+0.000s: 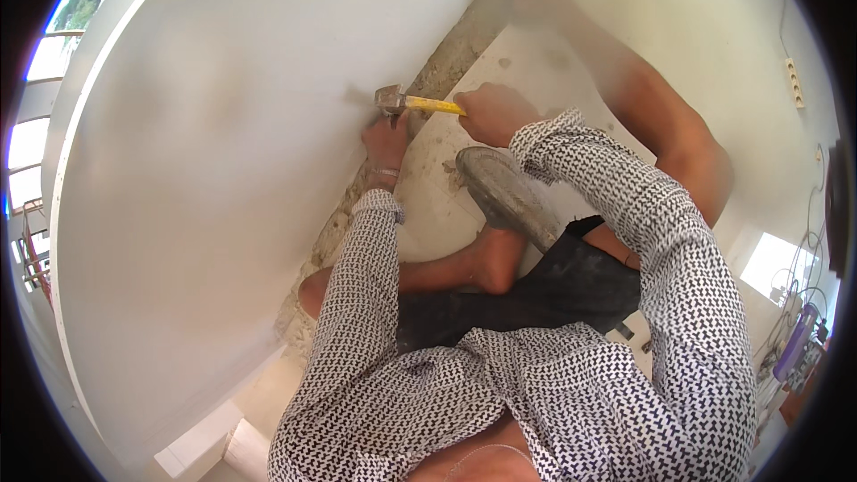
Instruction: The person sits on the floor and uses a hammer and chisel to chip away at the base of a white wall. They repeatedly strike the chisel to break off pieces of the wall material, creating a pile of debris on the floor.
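My right hand (496, 114) is closed round the yellow handle of a hammer (433, 104). The hammer's worn metal head lies level with the fingers of my left hand (386, 143), right beside the white wall (223, 125). Those left fingers are curled together low against the wall's foot. What they grip is mostly hidden by the hammer head and the hand itself. Under and around that hand runs a rough, broken strip of concrete (446, 58) between wall and floor.
My bent legs spread over the pale floor (446, 192), and the sole of a dusty sandal (511, 196) faces up near my right forearm. A socket strip (794, 83) is at the right wall. A purple object (794, 344) and loose cables lie at the lower right.
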`<state>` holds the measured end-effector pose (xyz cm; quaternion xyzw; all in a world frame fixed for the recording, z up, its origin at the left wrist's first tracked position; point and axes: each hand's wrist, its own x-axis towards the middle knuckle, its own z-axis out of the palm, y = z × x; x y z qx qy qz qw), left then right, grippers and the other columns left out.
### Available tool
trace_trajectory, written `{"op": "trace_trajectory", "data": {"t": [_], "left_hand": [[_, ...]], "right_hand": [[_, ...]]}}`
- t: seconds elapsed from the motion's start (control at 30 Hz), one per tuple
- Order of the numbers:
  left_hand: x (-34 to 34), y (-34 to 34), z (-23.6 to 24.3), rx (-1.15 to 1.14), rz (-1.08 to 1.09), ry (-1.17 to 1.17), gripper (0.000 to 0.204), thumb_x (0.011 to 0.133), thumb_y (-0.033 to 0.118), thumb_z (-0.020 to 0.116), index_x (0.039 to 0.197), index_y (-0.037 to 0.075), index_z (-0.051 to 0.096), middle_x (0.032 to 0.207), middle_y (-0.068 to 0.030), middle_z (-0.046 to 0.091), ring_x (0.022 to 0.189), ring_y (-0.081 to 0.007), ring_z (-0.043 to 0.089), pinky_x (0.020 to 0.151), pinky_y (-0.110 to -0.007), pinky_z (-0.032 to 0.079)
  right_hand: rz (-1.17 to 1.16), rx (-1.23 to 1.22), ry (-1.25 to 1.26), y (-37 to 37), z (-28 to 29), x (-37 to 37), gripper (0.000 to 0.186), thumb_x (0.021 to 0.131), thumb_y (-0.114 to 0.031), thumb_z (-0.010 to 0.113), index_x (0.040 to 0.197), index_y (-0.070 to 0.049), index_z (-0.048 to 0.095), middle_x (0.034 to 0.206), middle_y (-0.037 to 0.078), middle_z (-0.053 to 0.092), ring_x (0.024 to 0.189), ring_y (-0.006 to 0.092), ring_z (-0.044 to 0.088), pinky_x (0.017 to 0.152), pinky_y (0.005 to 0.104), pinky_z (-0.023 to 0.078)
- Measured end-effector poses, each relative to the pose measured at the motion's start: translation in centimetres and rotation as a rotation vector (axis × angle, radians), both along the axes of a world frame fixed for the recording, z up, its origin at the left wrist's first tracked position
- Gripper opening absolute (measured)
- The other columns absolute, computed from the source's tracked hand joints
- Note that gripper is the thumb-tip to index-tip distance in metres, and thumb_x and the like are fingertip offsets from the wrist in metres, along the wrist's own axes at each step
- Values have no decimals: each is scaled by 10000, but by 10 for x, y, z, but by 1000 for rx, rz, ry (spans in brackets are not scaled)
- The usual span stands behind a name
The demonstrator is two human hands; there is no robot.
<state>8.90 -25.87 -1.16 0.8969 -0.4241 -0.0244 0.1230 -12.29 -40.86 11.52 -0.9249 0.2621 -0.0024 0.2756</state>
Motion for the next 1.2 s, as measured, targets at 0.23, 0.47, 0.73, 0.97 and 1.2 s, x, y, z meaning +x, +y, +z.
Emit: {"op": "trace_trajectory", "data": {"t": [0.23,0.47,0.73,0.97,1.2], "left_hand": [[9,12,0,-122,1,52,312,929,425,679,1097,169,740,858,-109,757,824,-345,719,775,-467,546],[7,1,-9,-347,-38,126,362,899,477,695,1011,143,781,787,-183,717,758,-377,694,745,-491,538],[2,10,8,-75,30,40,318,914,372,711,1076,99,725,886,-151,752,824,-349,721,773,-458,551],[-1,3,-5,-267,1,155,332,908,392,710,1071,104,729,824,-144,739,809,-368,702,797,-474,522],[-13,-22,27,-384,24,206,280,910,391,706,983,125,754,842,-117,752,776,-337,709,766,-438,537]], "right_hand": [[-27,156,-415,14,117,17,281,939,-252,601,1137,-73,689,927,192,706,858,363,699,771,478,561],[-49,37,96,-13,7,-8,259,919,-249,617,1056,-36,672,838,224,682,821,390,692,740,488,553],[-9,135,-264,20,86,14,294,920,-259,613,1115,-51,682,842,185,702,828,371,704,756,500,555],[-193,166,-115,-6,27,-1,304,920,-270,615,1067,-17,697,849,218,707,808,400,702,799,485,564],[-316,80,-276,-25,98,-14,271,921,-255,592,971,-2,675,816,242,681,771,419,679,752,507,537]]}}
